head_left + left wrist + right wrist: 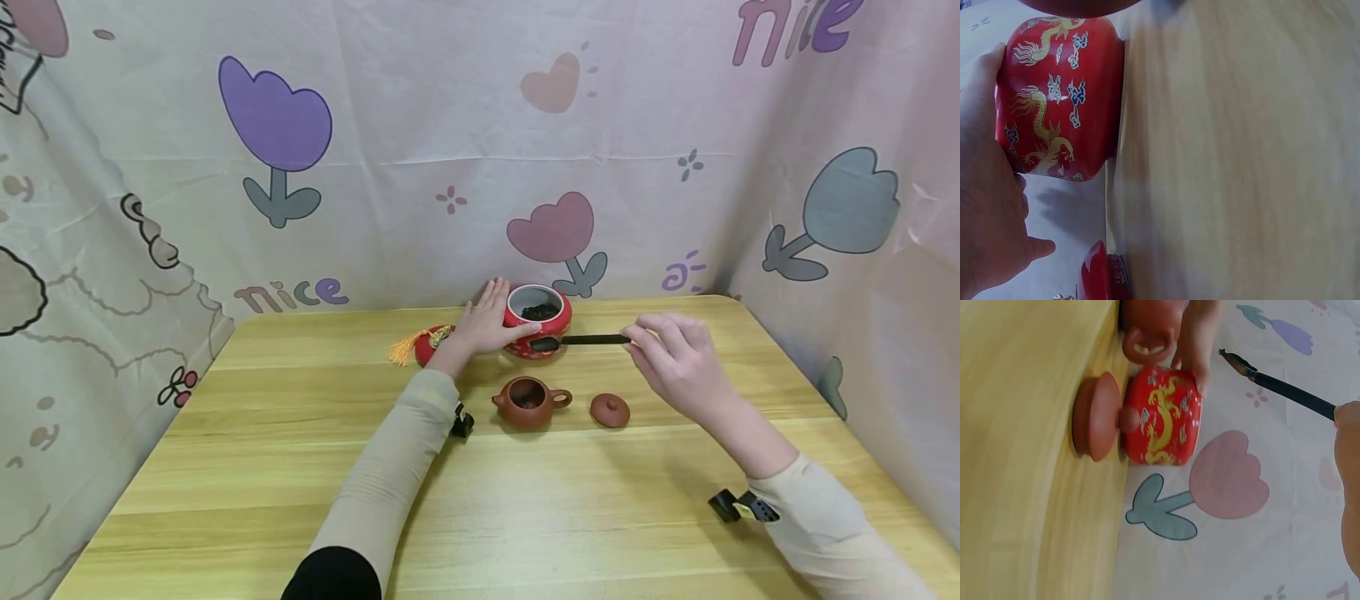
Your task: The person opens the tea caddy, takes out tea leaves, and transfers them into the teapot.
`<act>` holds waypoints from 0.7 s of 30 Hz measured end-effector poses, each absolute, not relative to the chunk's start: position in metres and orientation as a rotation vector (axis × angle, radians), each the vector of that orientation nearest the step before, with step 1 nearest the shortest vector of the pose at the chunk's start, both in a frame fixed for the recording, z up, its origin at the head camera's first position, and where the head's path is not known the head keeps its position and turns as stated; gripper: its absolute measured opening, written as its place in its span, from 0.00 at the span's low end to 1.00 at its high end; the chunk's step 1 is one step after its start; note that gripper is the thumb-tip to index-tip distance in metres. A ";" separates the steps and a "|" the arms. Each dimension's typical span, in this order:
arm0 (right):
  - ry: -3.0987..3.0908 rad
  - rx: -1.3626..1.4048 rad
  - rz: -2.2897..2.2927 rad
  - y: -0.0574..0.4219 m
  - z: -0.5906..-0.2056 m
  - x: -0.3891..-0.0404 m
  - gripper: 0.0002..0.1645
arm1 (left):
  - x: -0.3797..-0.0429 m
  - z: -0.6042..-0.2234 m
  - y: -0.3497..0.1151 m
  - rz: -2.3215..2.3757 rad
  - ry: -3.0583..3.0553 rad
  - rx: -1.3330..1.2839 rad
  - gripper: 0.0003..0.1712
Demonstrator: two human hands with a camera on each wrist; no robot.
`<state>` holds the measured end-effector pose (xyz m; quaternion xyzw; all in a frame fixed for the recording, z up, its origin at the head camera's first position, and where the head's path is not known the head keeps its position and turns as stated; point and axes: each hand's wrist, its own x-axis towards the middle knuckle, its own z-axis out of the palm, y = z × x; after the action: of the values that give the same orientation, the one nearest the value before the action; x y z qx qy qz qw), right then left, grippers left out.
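My left hand (486,327) holds the left side of a round red jar (1060,100) with gold dragons, its thumb across the front near the rim. Dark tea leaves (542,312) lie inside the jar. In my right hand (678,358), fingertips pinch the end of a slim black tea scoop (596,339), held level. The scoop's head carries dark leaves (1241,362) and overlaps the jar's front in the head view. Nearer me stands a small brown clay teapot (517,412), uncovered, with some dark matter inside. Its knobbed lid (610,411) lies to the right.
A red lid (427,351) with a yellow tassel (403,348) lies left of the jar, partly behind my left wrist. The wooden table (247,467) meets a printed cloth backdrop (420,108) just behind the jar. Cloth also hangs along both sides.
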<state>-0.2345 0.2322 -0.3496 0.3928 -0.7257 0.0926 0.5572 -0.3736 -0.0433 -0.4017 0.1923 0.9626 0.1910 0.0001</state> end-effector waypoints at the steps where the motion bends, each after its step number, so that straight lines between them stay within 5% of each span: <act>1: -1.709 0.919 0.224 0.233 -0.349 -0.236 0.18 | -0.374 -0.402 -0.043 0.598 3.026 0.604 0.67; 21: -1.855 0.761 0.168 0.251 -0.350 -0.274 0.14 | -0.373 -0.400 -0.044 0.529 3.045 0.613 0.68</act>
<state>-0.2736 0.2506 -0.3502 0.3194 -0.7788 0.0705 0.5352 -0.3727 -0.0440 -0.3997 0.1946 0.9664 0.1678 -0.0047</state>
